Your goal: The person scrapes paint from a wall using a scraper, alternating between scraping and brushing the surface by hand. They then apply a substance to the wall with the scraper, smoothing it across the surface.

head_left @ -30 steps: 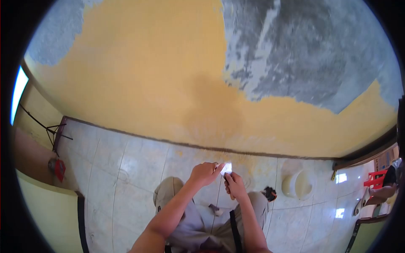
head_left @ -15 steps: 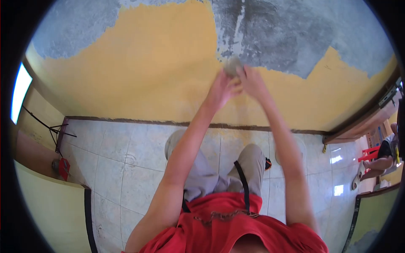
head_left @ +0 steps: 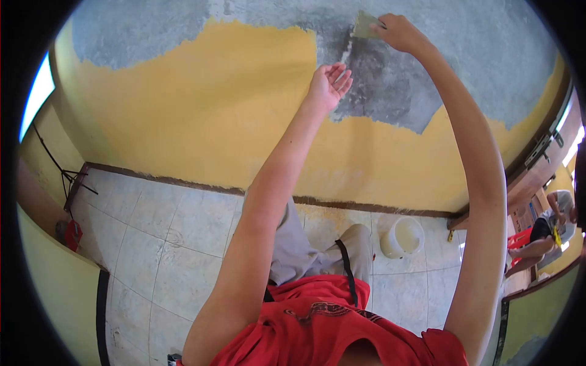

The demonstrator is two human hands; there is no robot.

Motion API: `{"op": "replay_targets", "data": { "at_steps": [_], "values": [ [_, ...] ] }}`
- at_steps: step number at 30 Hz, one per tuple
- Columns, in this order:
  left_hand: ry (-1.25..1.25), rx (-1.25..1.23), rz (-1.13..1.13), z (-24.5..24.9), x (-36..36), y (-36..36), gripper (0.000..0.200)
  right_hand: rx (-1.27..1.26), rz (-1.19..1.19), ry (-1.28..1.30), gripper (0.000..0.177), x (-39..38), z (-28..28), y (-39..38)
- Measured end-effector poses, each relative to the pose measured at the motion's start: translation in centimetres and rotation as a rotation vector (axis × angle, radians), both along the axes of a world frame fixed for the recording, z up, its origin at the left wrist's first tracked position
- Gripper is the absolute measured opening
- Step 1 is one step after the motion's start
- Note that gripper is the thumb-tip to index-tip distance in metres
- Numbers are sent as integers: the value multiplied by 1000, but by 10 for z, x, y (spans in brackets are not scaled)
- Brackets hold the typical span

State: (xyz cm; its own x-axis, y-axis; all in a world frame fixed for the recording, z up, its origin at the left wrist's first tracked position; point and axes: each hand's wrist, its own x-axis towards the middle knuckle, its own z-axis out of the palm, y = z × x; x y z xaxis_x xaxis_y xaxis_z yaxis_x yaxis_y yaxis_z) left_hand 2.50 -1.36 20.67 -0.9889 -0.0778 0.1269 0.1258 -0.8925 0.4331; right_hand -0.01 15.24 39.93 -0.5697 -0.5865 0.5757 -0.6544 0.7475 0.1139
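My right hand [head_left: 401, 33] is closed on a thin, flat scraper [head_left: 368, 25], whose blade lies against the grey part of the wall [head_left: 482, 55]. A pale streak of filler [head_left: 348, 50] runs down the wall from the blade's left side. Lower and to the left, my left hand [head_left: 330, 85] is held up near the border of grey and yellow wall [head_left: 244, 97], palm turned up and fingers loosely bent apart, with nothing in it.
A white bucket [head_left: 403, 238] stands on the tiled floor [head_left: 189, 226] below the wall. A black stand [head_left: 67, 177] and a red object [head_left: 73, 235] are at the left. At the far right a person [head_left: 543, 235] sits by a red chair [head_left: 519, 238].
My hands, close together before, are now apart. The right one has gone up and right with the scraper; the left has moved slightly up. The bucket, hidden earlier behind my right arm, shows clearly.
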Motion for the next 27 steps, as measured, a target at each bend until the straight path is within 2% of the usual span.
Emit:
{"op": "replay_targets", "data": {
  "at_steps": [3, 6, 8, 13, 15, 17, 18, 22, 27],
  "values": [
    [63, -75, -90, -13, -17, 1, 31, 57, -20, 28, 40, -19, -25, -5],
    [134, -72, -176, -14, 7, 15, 37, 47, 15, -82, 38, 16, -54, -21],
    [172, -81, -189, -20, 13, 17, 41, -24, -7, -134, 39, 29, -73, -30],
    [215, -126, -219, -50, 15, 16, 55, 27, -6, -246, 34, 6, -102, -54],
    [232, -163, -166, -59, 10, 11, 58, 12, 2, -284, 34, 6, -115, -63],
    [204, -152, -111, -62, 1, 5, 54, 43, -89, -117, 32, 6, -119, -68],
    [210, -142, -52, -61, -5, 4, 51, 36, -104, -139, 32, 9, -119, -67],
    [185, -113, -77, -61, -23, -5, 41, 8, -140, -166, 33, 15, -123, -73],
    [307, 46, 56, -60, -33, 12, 35, -79, -136, -170, 35, 13, -124, -77]
  ]
}}
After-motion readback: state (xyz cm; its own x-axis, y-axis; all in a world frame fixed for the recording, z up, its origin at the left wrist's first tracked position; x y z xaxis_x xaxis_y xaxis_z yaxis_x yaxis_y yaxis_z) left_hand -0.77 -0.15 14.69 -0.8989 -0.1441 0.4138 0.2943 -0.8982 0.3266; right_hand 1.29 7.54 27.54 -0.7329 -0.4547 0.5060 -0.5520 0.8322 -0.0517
